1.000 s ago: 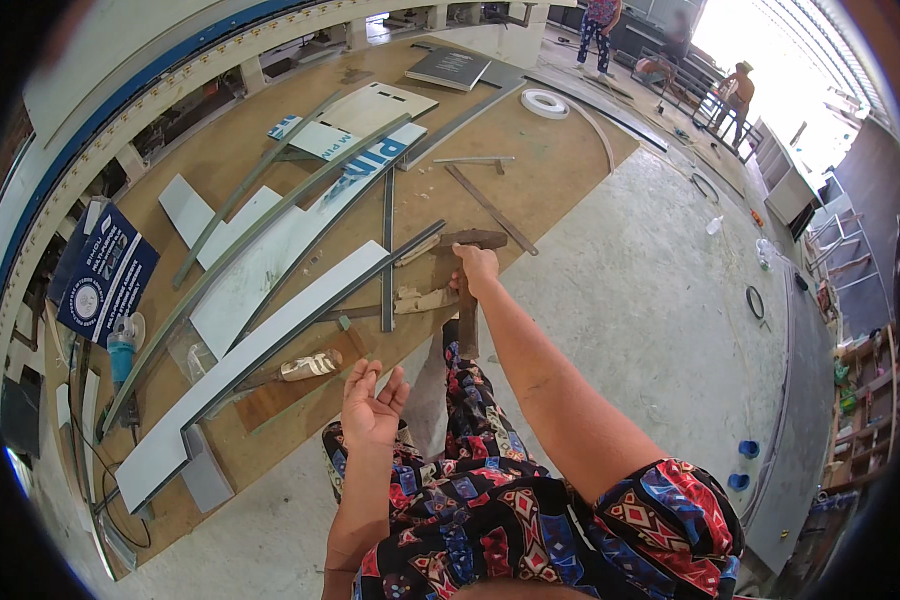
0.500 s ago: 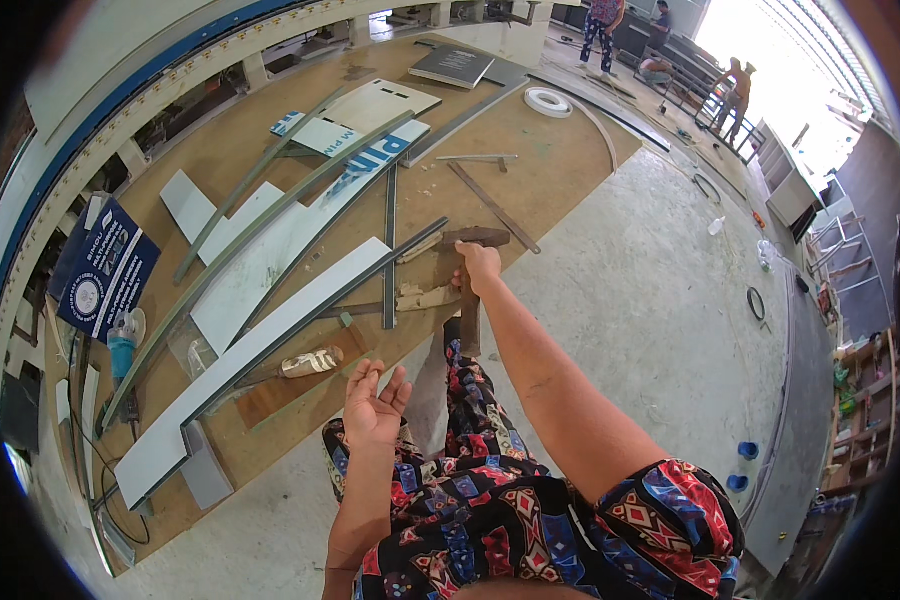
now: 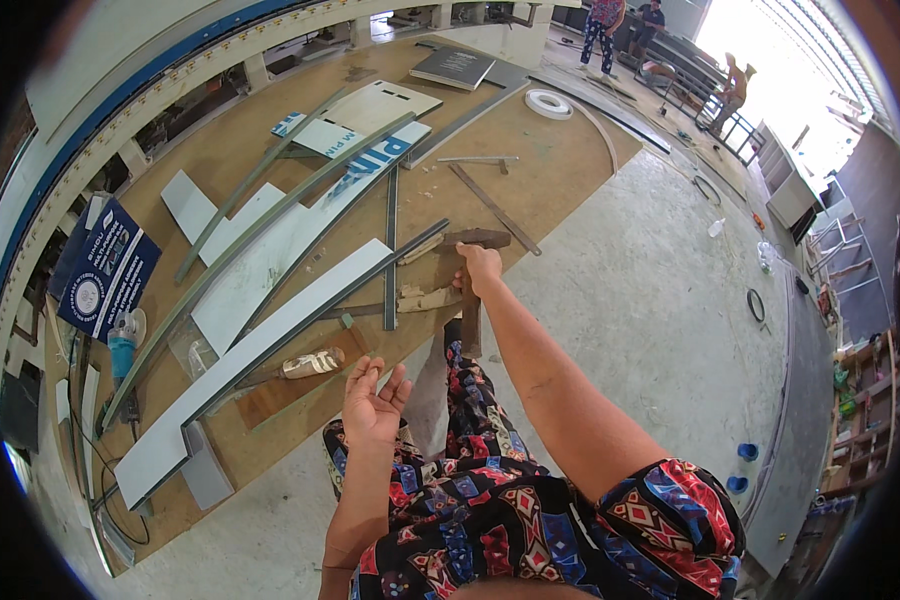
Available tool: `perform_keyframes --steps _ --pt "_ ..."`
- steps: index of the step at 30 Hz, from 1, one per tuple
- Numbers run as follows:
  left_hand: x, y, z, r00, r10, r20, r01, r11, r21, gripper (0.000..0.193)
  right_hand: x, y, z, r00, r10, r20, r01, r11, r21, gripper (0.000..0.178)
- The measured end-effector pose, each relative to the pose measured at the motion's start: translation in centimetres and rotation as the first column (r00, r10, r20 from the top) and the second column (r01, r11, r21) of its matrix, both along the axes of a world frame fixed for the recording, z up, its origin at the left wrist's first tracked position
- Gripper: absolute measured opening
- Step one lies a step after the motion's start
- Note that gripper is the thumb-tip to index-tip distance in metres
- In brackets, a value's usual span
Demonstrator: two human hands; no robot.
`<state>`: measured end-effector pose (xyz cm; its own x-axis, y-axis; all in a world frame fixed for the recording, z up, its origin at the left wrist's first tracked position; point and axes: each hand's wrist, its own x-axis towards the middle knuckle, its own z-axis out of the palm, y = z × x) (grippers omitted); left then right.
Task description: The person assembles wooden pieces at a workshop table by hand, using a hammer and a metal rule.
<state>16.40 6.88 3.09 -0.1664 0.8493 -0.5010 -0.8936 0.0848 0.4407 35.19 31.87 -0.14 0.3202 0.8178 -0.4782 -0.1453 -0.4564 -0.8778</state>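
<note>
plainly, the right hand (image 3: 482, 268) is clenched around the wooden handle of a hammer (image 3: 470, 290), whose dark head sits over the end of a long grey metal strip (image 3: 300, 330) near the front edge of the plywood surface (image 3: 570, 150). the left hand (image 3: 370, 405) hangs released, fingers (image 3: 355, 372) spread and holding nothing, just off that edge and close to a small pale tool (image 3: 310, 363) lying on a wood offcut. the risk, as i judge it: the hammer head meets the strip near its very end, so a glancing blow could kick the strip sideways across the white panel (image 3: 260, 350) beside it. a few pale wooden scraps (image 3: 425, 298) lie right by the strike point and could jump. the open left hand is near enough to be caught if anything slides off the edge.
</note>
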Motion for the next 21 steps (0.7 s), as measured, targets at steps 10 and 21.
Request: perform_keyframes --steps 10,21 --pt "0.3 0.0 -0.4 1.000 -0.017 -0.009 0.017 1.000 -0.020 0.024 -0.1 -0.1 0.4 1.000 -0.019 -0.009 0.019 1.000 -0.005 0.033" --pt "-0.1 0.2 -1.3 0.999 0.036 0.034 -0.037 0.999 0.021 0.022 -0.1 0.1 -0.2 1.000 0.004 0.001 -0.004 1.000 0.007 0.032"
